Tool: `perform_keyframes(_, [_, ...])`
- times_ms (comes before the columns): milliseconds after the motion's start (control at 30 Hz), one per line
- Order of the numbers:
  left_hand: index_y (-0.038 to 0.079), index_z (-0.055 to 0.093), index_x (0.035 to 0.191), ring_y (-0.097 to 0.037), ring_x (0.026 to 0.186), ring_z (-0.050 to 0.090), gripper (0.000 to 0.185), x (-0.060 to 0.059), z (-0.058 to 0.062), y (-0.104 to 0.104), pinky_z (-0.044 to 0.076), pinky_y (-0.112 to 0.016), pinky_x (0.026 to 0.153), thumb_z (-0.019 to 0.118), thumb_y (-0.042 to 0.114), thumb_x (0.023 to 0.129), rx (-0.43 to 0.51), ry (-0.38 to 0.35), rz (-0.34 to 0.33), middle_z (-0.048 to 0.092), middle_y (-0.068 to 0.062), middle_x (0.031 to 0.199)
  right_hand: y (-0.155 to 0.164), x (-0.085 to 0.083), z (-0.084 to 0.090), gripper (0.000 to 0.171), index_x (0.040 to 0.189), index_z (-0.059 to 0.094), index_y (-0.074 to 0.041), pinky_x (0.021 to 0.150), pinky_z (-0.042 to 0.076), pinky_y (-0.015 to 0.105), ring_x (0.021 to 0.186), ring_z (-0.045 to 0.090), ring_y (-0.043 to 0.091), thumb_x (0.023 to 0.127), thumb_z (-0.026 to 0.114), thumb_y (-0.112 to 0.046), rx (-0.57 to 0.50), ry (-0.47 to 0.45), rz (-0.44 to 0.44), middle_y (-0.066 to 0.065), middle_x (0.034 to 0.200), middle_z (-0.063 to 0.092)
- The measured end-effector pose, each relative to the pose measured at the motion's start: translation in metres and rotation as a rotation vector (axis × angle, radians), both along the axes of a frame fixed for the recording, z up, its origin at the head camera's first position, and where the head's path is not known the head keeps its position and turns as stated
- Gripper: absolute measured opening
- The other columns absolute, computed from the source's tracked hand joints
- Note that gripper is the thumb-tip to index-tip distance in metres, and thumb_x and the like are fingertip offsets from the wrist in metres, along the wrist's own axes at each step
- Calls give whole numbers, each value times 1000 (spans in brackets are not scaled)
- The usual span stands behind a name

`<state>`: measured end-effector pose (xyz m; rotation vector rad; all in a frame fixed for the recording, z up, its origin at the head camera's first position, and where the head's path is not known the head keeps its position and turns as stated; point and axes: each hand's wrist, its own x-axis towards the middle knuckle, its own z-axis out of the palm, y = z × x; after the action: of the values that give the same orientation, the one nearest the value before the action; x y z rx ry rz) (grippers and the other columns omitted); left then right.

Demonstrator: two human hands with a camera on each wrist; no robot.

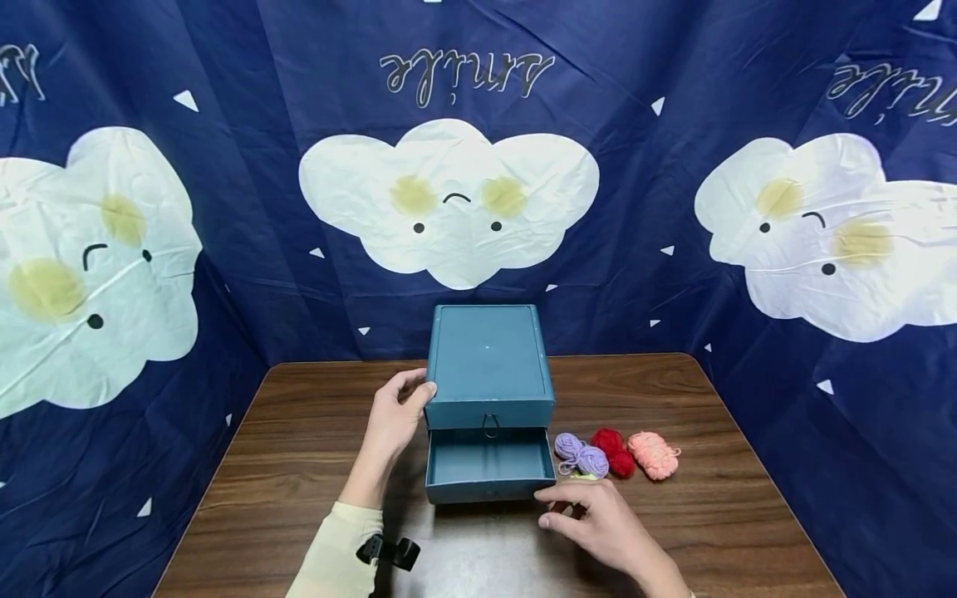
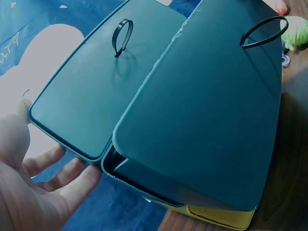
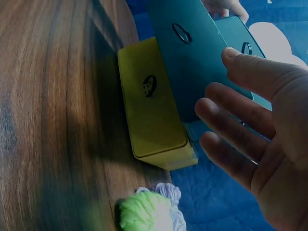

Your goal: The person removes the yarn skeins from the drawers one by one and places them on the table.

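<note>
cream sleeve [image 1: 336, 552] with a black strap [image 1: 371, 548] lies closest, at the lower edge of the head view, and leads up to the left hand [image 1: 394, 418]. that hand rests on the left side of a teal cabinet [image 1: 488, 353], its thumb at the front top corner; in the left wrist view its fingers are spread apart, with fingertips touching the side wall. the cabinet stands at the middle of the wood-grained bench [image 1: 314, 436], near the cloth behind. its upper drawer [image 2: 91, 82] is closed and carries a black loop [image 2: 122, 38]. the teal drawer [image 1: 489, 492] below it is pulled out towards the person, with another black loop [image 2: 262, 32] on its front. a yellow drawer [image 3: 149, 115] sits closed under that one.

the right hand [image 1: 598, 519] is at the front right corner of the pulled-out teal drawer; its fingers are parted, thumb well away from them, and hold nothing. i cannot tell whether the fingertips touch the drawer.

right of the cabinet lie lilac yarn [image 1: 593, 462], red yarn [image 1: 613, 448] and peach yarn [image 1: 654, 455], side by side. green yarn [image 3: 144, 211] lies just beside the lilac, partly hidden by the right hand in the head view. dark blue cloth [image 1: 635, 324] printed with white clouds [image 1: 456, 241] hangs around the bench.
</note>
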<state>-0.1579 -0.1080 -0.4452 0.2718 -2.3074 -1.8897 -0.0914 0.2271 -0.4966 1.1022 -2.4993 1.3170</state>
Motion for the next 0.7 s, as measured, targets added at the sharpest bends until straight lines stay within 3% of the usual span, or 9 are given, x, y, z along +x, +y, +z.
perform_keyframes(300, [11, 64, 136, -20, 102, 61, 40, 0, 0, 0, 53, -29, 81, 68, 25, 98, 4, -4, -5, 65, -14, 121, -11, 1, 0, 25, 114, 78, -26, 67, 57, 23, 91, 72, 11, 89, 81, -25, 26, -27, 37, -8, 108, 78])
perform_keyframes(533, [11, 65, 136, -19, 101, 61, 39, 1, 3, 1, 53, -28, 81, 67, 24, 99, 2, -2, -6, 66, -14, 122, -20, 1, -2, 27, 116, 77, -27, 78, 58, 26, 99, 71, 5, 89, 81, -25, 75, 5, 47, -12, 110, 76])
perform_keyframes(700, [11, 64, 136, -18, 101, 61, 40, 1, 3, 0, 53, -26, 80, 68, 25, 98, 3, -3, 0, 65, -14, 122, -27, 0, -3, 32, 119, 75, -30, 86, 58, 29, 105, 70, 5, 88, 82, -23, 110, -29, 44, -15, 112, 75])
